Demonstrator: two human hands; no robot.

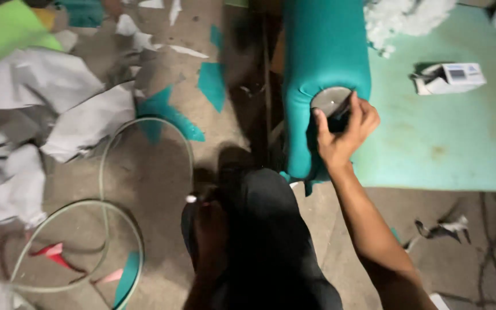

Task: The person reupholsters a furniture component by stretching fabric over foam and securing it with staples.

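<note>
While right hand [345,129] grips teal cushion [322,63] end | left hand [210,229] low, blurred

One teal cushion [322,69], one white box [452,77], one hose [104,195] (coiled), two hands.

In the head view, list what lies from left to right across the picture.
Grey fabric sheets → pale hose loop → teal fabric scrap → left hand → teal cushion → right hand on the round metal piece → small white box.
</note>
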